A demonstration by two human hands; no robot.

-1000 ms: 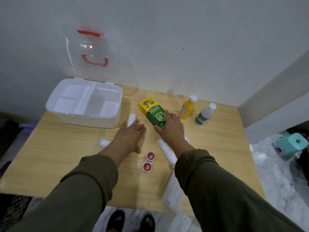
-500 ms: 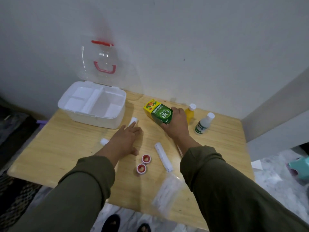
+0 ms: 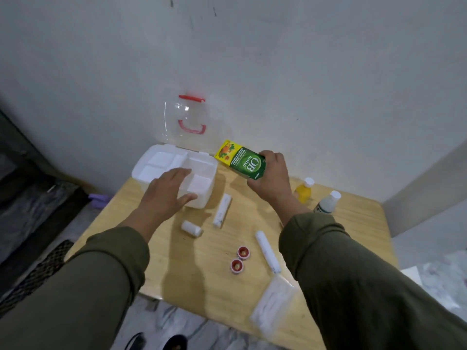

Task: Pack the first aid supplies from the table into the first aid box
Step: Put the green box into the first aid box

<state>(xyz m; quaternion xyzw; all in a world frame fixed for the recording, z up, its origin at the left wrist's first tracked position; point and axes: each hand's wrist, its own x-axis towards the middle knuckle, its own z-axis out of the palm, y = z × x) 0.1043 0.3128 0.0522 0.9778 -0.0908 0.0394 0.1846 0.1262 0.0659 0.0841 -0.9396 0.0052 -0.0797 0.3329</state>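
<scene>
My right hand (image 3: pixel 271 180) grips a green and yellow medicine carton (image 3: pixel 241 159) in the air, just right of the white first aid box (image 3: pixel 199 162). The box sits at the table's back left with its clear lid (image 3: pixel 187 122) up against the wall. My left hand (image 3: pixel 164 195) hovers with straight fingers over the box's front rim. On the wooden table (image 3: pixel 202 281) lie a white tube (image 3: pixel 222 210), a small gauze roll (image 3: pixel 190 228), a long bandage roll (image 3: pixel 267 251), two red tape rolls (image 3: pixel 240 258) and a clear bag of cotton (image 3: pixel 273 304).
A yellow bottle (image 3: pixel 303 190) and a white bottle with a green label (image 3: pixel 327 202) stand at the back right. The wall runs close behind the table. A purple object (image 3: pixel 98 198) lies on the floor to the left.
My right hand has lifted the carton off the table and carried it toward the box. My left hand has left the table and moved up over the box's front. The camera has tilted up.
</scene>
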